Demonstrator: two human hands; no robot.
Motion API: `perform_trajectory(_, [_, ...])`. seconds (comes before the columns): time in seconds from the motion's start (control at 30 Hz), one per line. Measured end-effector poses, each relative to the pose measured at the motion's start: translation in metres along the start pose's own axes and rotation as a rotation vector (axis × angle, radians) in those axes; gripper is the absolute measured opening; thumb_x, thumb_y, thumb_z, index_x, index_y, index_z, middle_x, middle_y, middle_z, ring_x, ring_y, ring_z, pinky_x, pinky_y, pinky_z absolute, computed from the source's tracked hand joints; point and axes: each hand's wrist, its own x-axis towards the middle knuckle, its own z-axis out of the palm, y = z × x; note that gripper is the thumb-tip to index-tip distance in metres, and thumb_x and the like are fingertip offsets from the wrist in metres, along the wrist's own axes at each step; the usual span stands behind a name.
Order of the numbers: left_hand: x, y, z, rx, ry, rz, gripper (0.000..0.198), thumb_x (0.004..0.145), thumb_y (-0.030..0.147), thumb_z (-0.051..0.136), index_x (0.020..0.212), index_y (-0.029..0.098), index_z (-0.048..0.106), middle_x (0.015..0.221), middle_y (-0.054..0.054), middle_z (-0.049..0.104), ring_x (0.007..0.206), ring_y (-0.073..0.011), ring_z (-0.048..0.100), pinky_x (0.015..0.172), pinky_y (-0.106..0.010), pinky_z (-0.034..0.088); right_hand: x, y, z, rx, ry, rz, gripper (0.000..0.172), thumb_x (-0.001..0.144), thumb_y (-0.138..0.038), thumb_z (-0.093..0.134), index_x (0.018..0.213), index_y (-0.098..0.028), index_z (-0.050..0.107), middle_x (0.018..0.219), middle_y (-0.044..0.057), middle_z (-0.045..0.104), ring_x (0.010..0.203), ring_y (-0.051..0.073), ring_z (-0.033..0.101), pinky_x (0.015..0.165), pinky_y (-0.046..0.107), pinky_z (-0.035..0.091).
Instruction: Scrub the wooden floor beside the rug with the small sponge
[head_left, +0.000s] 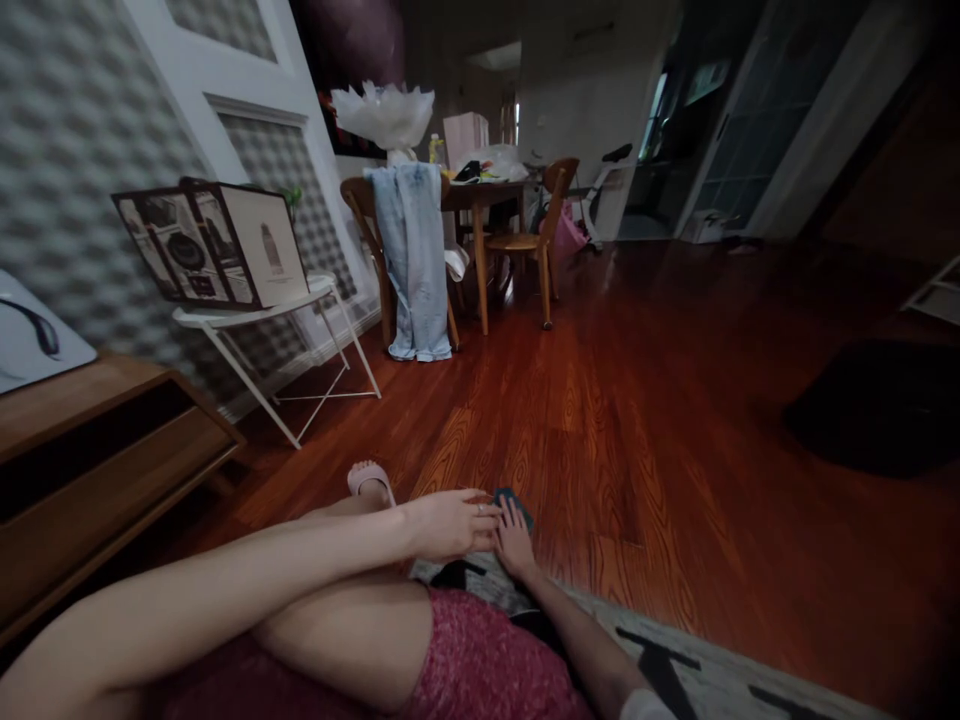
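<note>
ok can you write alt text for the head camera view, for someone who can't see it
A seated person's left hand and right hand meet at a small dark flat object on the wood floor by the edge of a rug, right fingers resting on it. Behind are a white side table with framed pictures and a dining table with chairs.

Left arm stretched way out over my bent leg, left hand [450, 525] relaxed, fingertips touching my right hand [514, 540], which lies flat, fingers pointing forward.
</note>
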Motion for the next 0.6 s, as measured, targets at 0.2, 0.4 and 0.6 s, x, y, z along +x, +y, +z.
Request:
perform_trajectory(0.2, [0.004,-0.006,0.001,0.067,-0.002,0.016,0.033,0.089,0.022,0.059,0.122,0.021,0.064,0.135,-0.008,0.062,0.137,-0.023,0.045,0.113,-0.042,0.036,-0.051,0.083,-0.055,0.023,-0.138,-0.257,0.052,0.099,-0.036,0.032,0.148,-0.028,0.047,0.159,0.003,0.037,0.148,0.021,0.029,0.12,0.044,0.028])
perform_trajectory(0.4, [-0.001,-0.006,0.004,-0.065,-0.026,-0.043,0.037,0.084,0.023,0.067,0.121,0.026,0.065,0.135,-0.007,0.063,0.138,-0.0226,0.045,0.114,-0.04,0.035,-0.163,0.224,-0.095,-0.193,0.241,0.369,0.06,0.095,-0.039,0.025,0.142,-0.016,0.054,0.156,0.013,0.041,0.147,0.028,0.032,0.117,0.048,0.032])
perform_trajectory(0.6, [-0.012,-0.005,0.01,-0.058,-0.049,-0.041,0.04,0.083,0.027,0.07,0.121,0.021,0.063,0.13,-0.01,0.064,0.136,-0.0247,0.046,0.112,-0.04,0.036,-0.159,0.207,-0.09,-0.211,0.653,0.927,0.066,0.092,-0.035,0.03,0.154,-0.012,0.036,0.16,0.023,0.029,0.147,0.044,0.024,0.106,0.069,0.032])
